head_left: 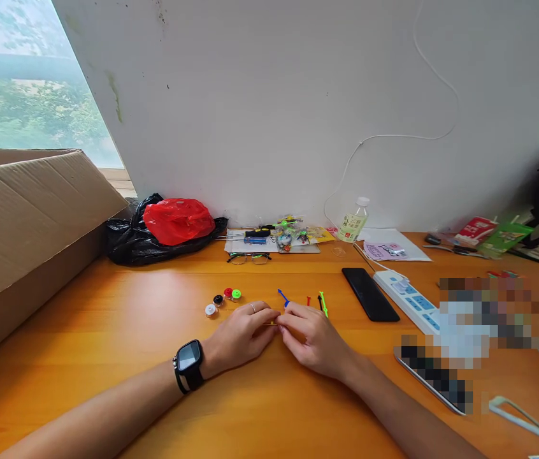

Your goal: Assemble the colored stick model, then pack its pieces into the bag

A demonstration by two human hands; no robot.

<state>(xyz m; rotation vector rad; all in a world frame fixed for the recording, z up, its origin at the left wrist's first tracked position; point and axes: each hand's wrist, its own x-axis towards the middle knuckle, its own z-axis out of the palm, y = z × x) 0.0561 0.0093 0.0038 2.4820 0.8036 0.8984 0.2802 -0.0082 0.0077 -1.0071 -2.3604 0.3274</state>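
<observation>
Yellow and mostly hidden, a small piece [272,324] is pinched at the fingertips of the left hand [243,331] and right hand [316,338] over the bench [121,319], apparently mid-handling, which likely calls for steady, matched grips next.

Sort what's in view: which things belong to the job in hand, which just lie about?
Apparently the job:
yellow piece between left hand and right hand
four coloured sticks
four round pieces

Apparently lying about:
glasses
black phone
power strip
bottle
cardboard box

There are four round pieces [211,310], four thin sticks [323,305] (blue, red, black, green) and two hands [241,335]
</observation>
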